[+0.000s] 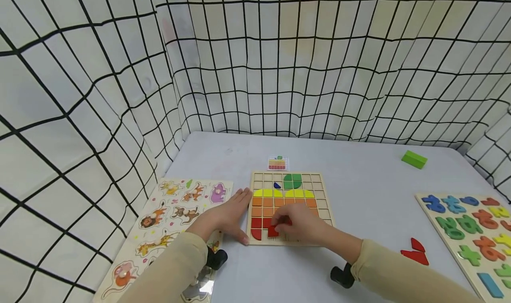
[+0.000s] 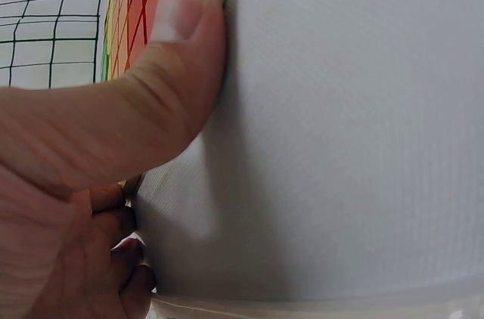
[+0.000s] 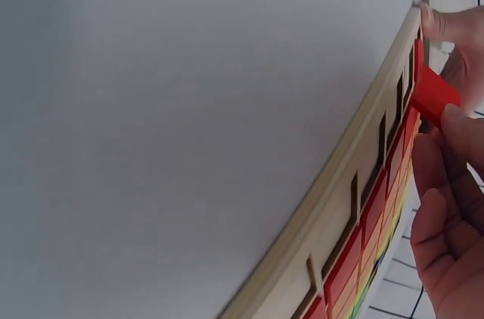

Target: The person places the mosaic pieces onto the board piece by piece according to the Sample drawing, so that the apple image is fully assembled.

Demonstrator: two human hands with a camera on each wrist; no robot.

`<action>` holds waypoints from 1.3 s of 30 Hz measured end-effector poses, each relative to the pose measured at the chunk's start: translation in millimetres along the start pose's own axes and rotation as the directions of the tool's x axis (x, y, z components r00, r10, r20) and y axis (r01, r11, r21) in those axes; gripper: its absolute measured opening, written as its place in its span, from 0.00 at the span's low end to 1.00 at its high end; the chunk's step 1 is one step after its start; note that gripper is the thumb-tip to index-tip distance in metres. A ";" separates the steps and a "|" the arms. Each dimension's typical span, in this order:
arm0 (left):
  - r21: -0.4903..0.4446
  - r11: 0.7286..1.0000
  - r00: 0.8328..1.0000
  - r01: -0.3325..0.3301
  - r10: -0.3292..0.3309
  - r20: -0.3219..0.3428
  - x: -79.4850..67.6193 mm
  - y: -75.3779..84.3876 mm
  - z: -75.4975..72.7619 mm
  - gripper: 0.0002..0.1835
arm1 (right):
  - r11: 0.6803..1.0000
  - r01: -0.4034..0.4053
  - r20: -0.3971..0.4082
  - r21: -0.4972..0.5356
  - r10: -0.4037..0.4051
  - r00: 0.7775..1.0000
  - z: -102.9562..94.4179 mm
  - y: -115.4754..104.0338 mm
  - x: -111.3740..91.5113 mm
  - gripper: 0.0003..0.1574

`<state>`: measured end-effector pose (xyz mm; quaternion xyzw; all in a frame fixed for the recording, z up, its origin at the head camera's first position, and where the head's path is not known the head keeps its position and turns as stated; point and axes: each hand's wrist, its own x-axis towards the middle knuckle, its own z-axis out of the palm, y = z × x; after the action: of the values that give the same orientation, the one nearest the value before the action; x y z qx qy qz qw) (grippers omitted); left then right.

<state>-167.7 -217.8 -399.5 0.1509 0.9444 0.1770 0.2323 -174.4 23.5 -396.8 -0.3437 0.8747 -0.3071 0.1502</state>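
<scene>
A wooden grid board (image 1: 324, 202) lies on the table, partly filled with coloured tiles. Green pieces (image 1: 292, 181) and a small blue piece (image 1: 277, 185) sit near its top, above yellow, orange and red rows. My left hand (image 1: 225, 216) lies along the board's left side, fingers extended, its thumb (image 2: 181, 24) against the lower left corner. Between thumb and fingertips, my right hand (image 1: 301, 223) pinches a red square tile (image 3: 435, 94) over the bottom row, tilted in the right wrist view. It is just right of a red rounded corner tile (image 1: 257, 234).
Behind the board lies a small pattern card (image 1: 277, 163). An animal puzzle board (image 1: 167, 218) is on the left, a number puzzle board (image 1: 463, 232) on the right. Loose red pieces (image 1: 416, 256) lie between the boards; a green block (image 1: 414, 159) is farther back. Black netting surrounds the table.
</scene>
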 end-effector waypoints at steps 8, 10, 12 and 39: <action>-0.009 1.000 1.000 -0.009 0.009 -0.017 -1.3 1.5 -0.1 0.68 | 1.000 0.008 0.001 -0.020 -0.008 1.000 11.8 -8.0 7.2 0.02; -0.010 1.000 1.000 -0.009 0.009 -0.017 -1.3 2.1 -0.4 0.68 | 0.999 0.008 -0.004 -0.046 -0.008 1.000 13.8 -8.4 7.5 0.02; -0.010 1.000 1.000 -0.011 0.010 -0.017 -1.1 2.6 -0.7 0.68 | 0.997 0.004 -0.012 -0.082 -0.005 1.000 15.4 -8.9 8.1 0.02; 0.004 1.000 1.000 -0.016 0.016 -0.014 -0.4 1.0 0.1 0.68 | 0.982 -0.084 -0.065 -0.169 0.074 0.995 -54.8 43.2 -66.7 0.07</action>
<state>-167.1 -217.1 -399.1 0.1578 0.9452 0.1780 0.2238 -174.4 118.3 -379.1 -0.3111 0.9148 -0.2343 0.1067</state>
